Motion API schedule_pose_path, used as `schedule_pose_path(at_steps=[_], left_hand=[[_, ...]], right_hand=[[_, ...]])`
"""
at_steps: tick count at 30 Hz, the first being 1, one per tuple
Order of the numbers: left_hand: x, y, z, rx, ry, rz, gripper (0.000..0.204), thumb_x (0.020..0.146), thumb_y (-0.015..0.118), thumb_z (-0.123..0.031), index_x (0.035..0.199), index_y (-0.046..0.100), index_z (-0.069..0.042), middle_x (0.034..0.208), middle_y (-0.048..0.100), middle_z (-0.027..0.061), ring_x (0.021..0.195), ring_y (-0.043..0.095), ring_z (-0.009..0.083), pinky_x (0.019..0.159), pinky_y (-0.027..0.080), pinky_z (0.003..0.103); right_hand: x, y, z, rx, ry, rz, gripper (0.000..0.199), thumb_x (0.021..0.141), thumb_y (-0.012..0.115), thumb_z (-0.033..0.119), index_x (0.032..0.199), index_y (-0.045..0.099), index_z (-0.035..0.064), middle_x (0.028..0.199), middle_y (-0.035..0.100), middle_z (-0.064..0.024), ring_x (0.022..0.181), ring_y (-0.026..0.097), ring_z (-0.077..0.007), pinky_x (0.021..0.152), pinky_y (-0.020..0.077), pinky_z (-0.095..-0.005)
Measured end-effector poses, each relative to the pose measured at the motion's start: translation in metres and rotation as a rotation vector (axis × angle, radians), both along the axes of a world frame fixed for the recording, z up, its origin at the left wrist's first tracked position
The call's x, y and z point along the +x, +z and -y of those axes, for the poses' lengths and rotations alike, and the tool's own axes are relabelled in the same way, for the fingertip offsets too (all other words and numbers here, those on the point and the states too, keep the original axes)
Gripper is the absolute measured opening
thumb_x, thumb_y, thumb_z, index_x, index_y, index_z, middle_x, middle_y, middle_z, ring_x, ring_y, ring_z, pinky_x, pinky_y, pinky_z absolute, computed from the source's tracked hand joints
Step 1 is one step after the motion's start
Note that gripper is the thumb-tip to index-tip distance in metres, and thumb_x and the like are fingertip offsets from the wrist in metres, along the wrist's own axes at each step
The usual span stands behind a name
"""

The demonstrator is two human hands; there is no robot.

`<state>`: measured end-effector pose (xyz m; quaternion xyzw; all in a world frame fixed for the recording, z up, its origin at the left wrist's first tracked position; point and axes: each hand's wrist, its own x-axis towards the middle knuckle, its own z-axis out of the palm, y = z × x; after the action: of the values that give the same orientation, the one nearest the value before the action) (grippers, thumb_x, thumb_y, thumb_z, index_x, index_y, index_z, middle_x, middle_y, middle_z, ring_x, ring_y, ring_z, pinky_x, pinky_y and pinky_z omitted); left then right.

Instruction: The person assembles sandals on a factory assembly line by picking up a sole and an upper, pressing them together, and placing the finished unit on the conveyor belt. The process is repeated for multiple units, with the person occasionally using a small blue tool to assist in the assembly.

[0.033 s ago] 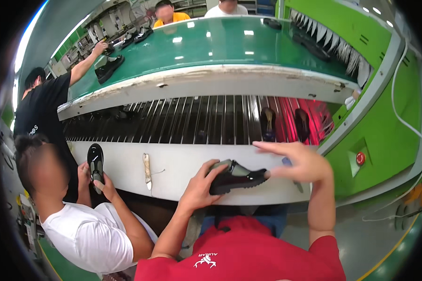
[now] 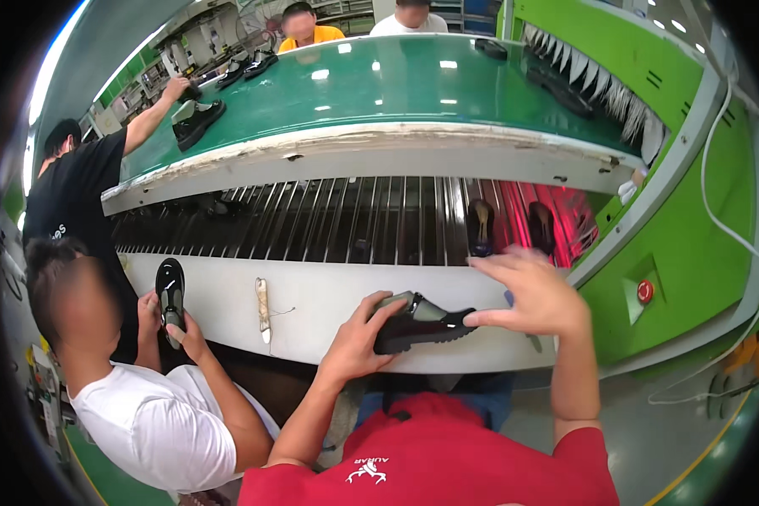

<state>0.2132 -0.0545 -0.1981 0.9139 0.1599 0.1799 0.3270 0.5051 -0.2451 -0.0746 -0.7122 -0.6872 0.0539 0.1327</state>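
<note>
A black shoe (image 2: pixel 426 331) with a chunky sole and a grey-green upper panel is held sideways over the white ledge, its glossy toe pointing right. Around its heel end, the fingers of my left hand (image 2: pixel 358 341) are closed. My right hand (image 2: pixel 535 295) is open beside the toe, fingers spread; its thumb tip is at the toe, though whether it touches I cannot tell. Partly hidden behind that hand lies a tool (image 2: pixel 535 341) with a grey blade and what looks like a blue handle.
A wrapped-handle tool (image 2: pixel 263 310) lies on the white ledge (image 2: pixel 329 325). Beyond run metal rollers (image 2: pixel 329 219) carrying shoes, below a green belt (image 2: pixel 363 84) with more shoes. A green machine (image 2: pixel 666 202) with a red button stands right. At left, a co-worker holds a black shoe (image 2: pixel 170 291).
My right hand has lifted slightly, its fingers swinging upward while the thumb stays by the toe. My left hand and the shoe have barely moved. The whole view has shifted a little.
</note>
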Motion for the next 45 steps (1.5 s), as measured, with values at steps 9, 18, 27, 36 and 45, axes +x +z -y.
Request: schedule_pose_path(at_steps=[9, 18, 27, 36, 45], left_hand=[[0.007, -0.012, 0.000, 0.013, 0.040, 0.075, 0.105, 0.067, 0.098, -0.016, 0.162, 0.054, -0.018, 0.157, 0.053, 0.0166, 0.136, 0.064, 0.0432, 0.110, 0.059, 0.048], [0.011, -0.036, -0.004, -0.028, 0.114, 0.279, 0.090, 0.063, 0.104, -0.026, 0.146, 0.071, -0.017, 0.147, 0.064, 0.0161, 0.128, 0.071, 0.0399, 0.107, 0.062, 0.048], [0.008, -0.049, -0.004, -0.144, 0.167, 0.295, 0.082, 0.066, 0.105, -0.026, 0.140, 0.075, -0.009, 0.149, 0.064, 0.0166, 0.137, 0.067, 0.0350, 0.115, 0.056, 0.045], [0.013, -0.056, -0.005, -0.132, 0.168, 0.306, 0.084, 0.064, 0.107, -0.031, 0.139, 0.077, -0.009, 0.149, 0.064, 0.0159, 0.136, 0.068, 0.0347, 0.114, 0.057, 0.046], [0.019, -0.062, -0.005, -0.118, 0.170, 0.382, 0.084, 0.062, 0.108, -0.041, 0.135, 0.079, -0.012, 0.145, 0.066, 0.0161, 0.126, 0.073, 0.0357, 0.105, 0.062, 0.045]], right_hand=[[-0.049, -0.084, -0.024, 0.217, 0.150, -0.305, 0.076, 0.083, 0.098, 0.031, 0.149, 0.066, 0.0111, 0.151, 0.065, -0.0147, 0.147, 0.059, -0.0394, 0.130, 0.0384, -0.0582], [-0.053, -0.094, -0.030, 0.160, 0.227, -0.358, 0.064, 0.081, 0.095, 0.024, 0.139, 0.071, 0.0114, 0.148, 0.064, -0.0133, 0.136, 0.062, -0.0384, 0.121, 0.0449, -0.0573], [-0.136, -0.004, 0.004, 0.248, 0.620, -0.247, 0.049, 0.092, 0.078, 0.017, 0.139, 0.074, 0.0075, 0.153, 0.069, -0.0165, 0.073, 0.067, -0.0132, 0.064, 0.0555, -0.0238], [-0.119, -0.004, 0.018, 0.212, 0.304, -0.029, 0.056, 0.079, 0.088, 0.017, 0.134, 0.078, 0.0168, 0.141, 0.075, -0.0088, 0.102, 0.072, -0.0251, 0.084, 0.0575, -0.0392], [-0.062, -0.154, -0.043, 0.527, 0.102, -0.178, 0.037, 0.075, 0.095, 0.012, 0.109, 0.081, 0.0143, 0.135, 0.077, -0.0049, 0.128, 0.071, -0.0297, 0.117, 0.0459, -0.0551]])
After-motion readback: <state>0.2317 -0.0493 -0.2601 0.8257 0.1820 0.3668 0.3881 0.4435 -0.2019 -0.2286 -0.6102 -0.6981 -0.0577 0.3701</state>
